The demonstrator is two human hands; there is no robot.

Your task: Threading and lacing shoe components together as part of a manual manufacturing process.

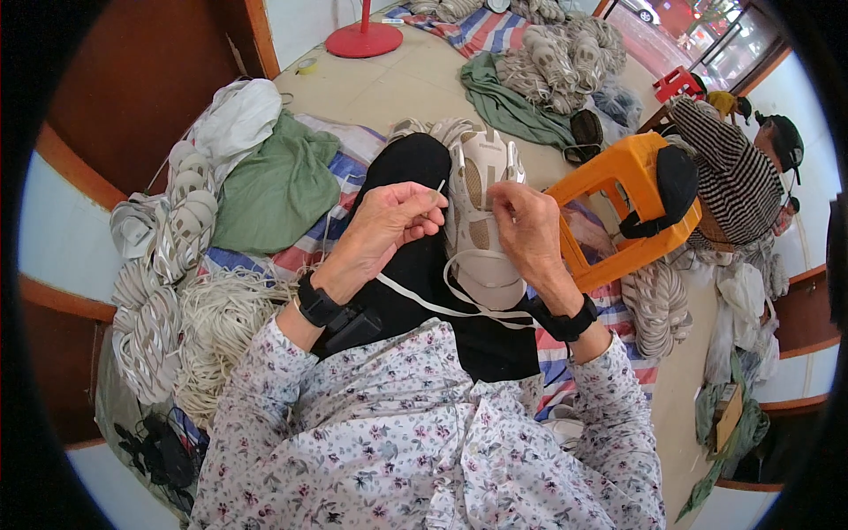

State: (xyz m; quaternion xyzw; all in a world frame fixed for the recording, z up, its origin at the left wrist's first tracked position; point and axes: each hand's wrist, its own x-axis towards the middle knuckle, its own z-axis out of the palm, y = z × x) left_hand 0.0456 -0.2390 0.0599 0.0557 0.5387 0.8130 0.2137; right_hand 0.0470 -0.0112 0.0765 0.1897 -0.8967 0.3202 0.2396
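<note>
A beige-and-white sports shoe or shoe upper (471, 177) with tan mesh panels lies lengthwise in front of me, beside and partly on the black cloth (402, 181) over my lap. My left hand (389, 225) is closed, its thumb and forefinger pinching a white shoelace, whose thin tip (442, 186) sticks up. On the shoe's right side, my right hand (530, 225) is closed in a pinch at the lacing area; whatever lies between those fingertips is hidden. A loop of flat white lace (484, 253) rests over the near end, and more lace trails across the black cloth.
Loose white laces (225, 331) are heaped at my left, near bundled shoe uppers (150, 331) and a green cloth (283, 190). An orange plastic stool (579, 256) stands at right, beyond it a person in a striped top (729, 163). More bundles (565, 66) lie farther off.
</note>
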